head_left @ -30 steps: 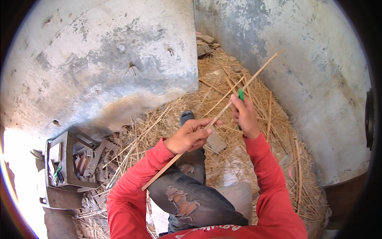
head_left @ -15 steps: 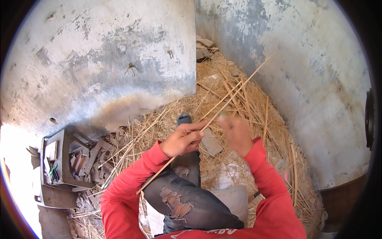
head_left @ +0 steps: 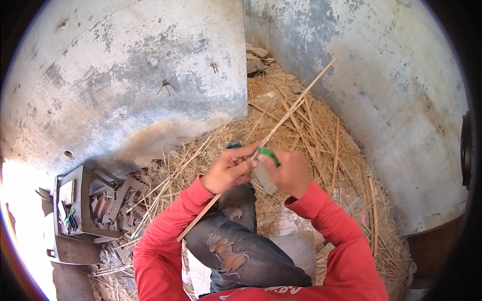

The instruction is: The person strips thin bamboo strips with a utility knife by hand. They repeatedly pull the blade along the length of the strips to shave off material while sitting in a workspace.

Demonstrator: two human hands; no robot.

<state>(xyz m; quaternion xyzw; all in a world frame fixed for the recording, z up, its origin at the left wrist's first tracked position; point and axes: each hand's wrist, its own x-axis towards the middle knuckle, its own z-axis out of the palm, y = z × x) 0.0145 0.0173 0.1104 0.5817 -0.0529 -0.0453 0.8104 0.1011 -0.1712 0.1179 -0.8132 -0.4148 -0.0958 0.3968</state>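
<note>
A long, thin bamboo strip [head_left: 319,76] slants from beside my left knee up to the far right. My left hand [head_left: 228,169] is closed round it, with the thumb and forefinger pinching near its middle. Close against those fingertips, my right hand [head_left: 290,173] grips a small green-handled tool [head_left: 270,154]. The tool's working end meets the strip at my left fingers and is mostly hidden there. Beyond my hands, a second pale length lies close along the strip; I cannot tell whether it is joined to it.
Straw-like shavings [head_left: 321,115] and loose strips cover the floor round my bent legs. At the left, a wooden stool on its side [head_left: 80,200] holds small tools and scraps. Worn plaster walls [head_left: 391,100] stand close in front and to the right.
My right hand has come in to my left fingers, and the green tool now shows clearly. The strip's far end has shifted slightly left, and the two lengths lie closer together.
</note>
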